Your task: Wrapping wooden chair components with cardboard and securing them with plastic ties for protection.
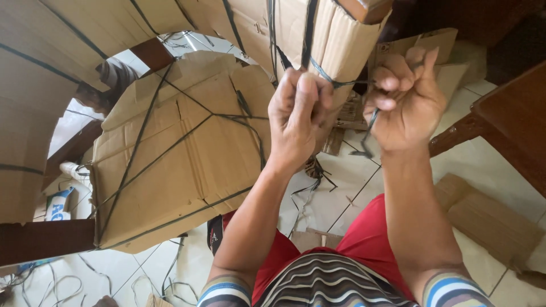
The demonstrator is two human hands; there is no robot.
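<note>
The floor [500,165] is made of white tiles with thin dark lines between them. Flat pieces of brown cardboard [489,219] lie on it at the lower right of the frame. More cardboard scraps [352,111] lie near the middle, higher up. Thin dark straps [310,190] curl on the tiles in the middle. Loose loops of strap [57,284] lie at the lower left. A small brown cardboard piece [310,239] sits low in the middle.

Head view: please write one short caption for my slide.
Both hands, left hand and right hand, pull a dark strap around cardboard-wrapped furniture.
</note>
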